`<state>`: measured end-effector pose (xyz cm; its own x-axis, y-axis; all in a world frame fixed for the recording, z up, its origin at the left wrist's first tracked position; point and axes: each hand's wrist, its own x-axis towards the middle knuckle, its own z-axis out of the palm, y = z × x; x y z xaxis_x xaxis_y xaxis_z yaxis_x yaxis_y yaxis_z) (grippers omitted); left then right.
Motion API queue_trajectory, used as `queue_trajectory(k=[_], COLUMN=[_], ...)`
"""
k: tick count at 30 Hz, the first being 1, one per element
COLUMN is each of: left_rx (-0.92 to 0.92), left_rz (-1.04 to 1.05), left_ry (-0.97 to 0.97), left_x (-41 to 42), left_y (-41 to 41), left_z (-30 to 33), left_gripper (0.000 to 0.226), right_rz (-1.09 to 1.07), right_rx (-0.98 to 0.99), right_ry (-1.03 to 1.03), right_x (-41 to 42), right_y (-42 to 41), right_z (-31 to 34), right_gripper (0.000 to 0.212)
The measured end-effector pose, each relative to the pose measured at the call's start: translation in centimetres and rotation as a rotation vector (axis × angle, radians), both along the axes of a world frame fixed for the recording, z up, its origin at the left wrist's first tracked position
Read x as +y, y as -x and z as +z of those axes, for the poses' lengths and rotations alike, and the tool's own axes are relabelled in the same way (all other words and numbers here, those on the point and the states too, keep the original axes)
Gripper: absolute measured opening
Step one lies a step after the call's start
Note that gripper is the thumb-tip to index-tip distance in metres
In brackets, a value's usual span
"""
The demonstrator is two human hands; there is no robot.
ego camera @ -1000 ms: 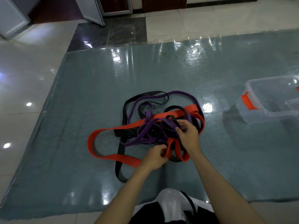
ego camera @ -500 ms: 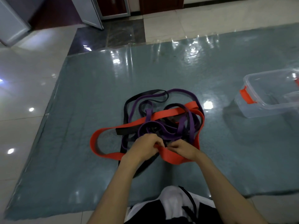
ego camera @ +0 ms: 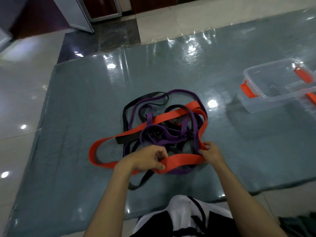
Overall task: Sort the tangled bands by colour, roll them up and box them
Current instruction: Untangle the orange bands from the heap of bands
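A knot of bands lies on the grey-blue mat (ego camera: pixel 71 117): a wide red band (ego camera: pixel 171 115), a purple band (ego camera: pixel 186 92) and a black band (ego camera: pixel 147 98) looped through one another. My left hand (ego camera: pixel 147 159) pinches the near stretch of the red band. My right hand (ego camera: pixel 211 153) grips the same red band further right, where it bends back toward the pile. The red stretch runs taut between both hands, over purple and black loops. A clear plastic box (ego camera: pixel 277 86) with orange latches stands open at the right.
The mat is glossy and lies on a pale tiled floor (ego camera: pixel 22 86). A dark threshold and door frames run along the far edge. My knees and clothing fill the bottom middle. A dark cloth (ego camera: pixel 297 224) shows at the bottom right corner.
My hands have drawn apart along the red band, the right one moving right, so a longer red stretch now runs between them. The view has swung slightly left.
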<state>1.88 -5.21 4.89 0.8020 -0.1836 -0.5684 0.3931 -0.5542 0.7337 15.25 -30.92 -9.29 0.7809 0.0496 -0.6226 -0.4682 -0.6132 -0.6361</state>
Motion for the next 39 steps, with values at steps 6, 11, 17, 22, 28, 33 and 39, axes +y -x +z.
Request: queue_trajectory(k=[6, 11, 17, 22, 28, 33, 39], left_rx=[0.096, -0.224, -0.411, -0.154, -0.074, -0.225, -0.404], left_rz=[-0.034, 0.287, 0.479, 0.384, 0.342, 0.552, 0.501], left_ry=[-0.119, -0.324, -0.585, -0.525, -0.453, -0.504, -0.492], left_x=[1.9, 2.6, 4.2, 6.2, 6.8, 6.6, 5.7], left_y=[0.1, -0.8, -1.1, 0.2, -0.3, -3.1, -7.4], left_z=[1.7, 2.4, 0.5, -2.3, -4.1, -4.1, -5.1], left_gripper=[0.025, 0.015, 0.021, 0.023, 0.023, 0.015, 0.016], right_rz=[-0.227, -0.369, -0.064, -0.048, -0.212, 0.061, 0.339], right_rx=[-0.12, -0.288, -0.106, -0.22, -0.508, -0.538, -0.413], right_ry=[-0.169, -0.432, -0.359, -0.244, -0.11, 0.009, 0.223], right_x=[-0.4, 1.0, 2.7, 2.4, 3.3, 5.3, 6.8], right_y=[-2.1, -3.3, -3.3, -3.8, -7.3, -12.0, -16.1], right_z=[1.1, 3.0, 2.8, 1.8, 2.6, 3.0, 1.7], right_gripper=[0.022, 0.018, 0.04, 0.026, 0.015, 0.041, 0.045])
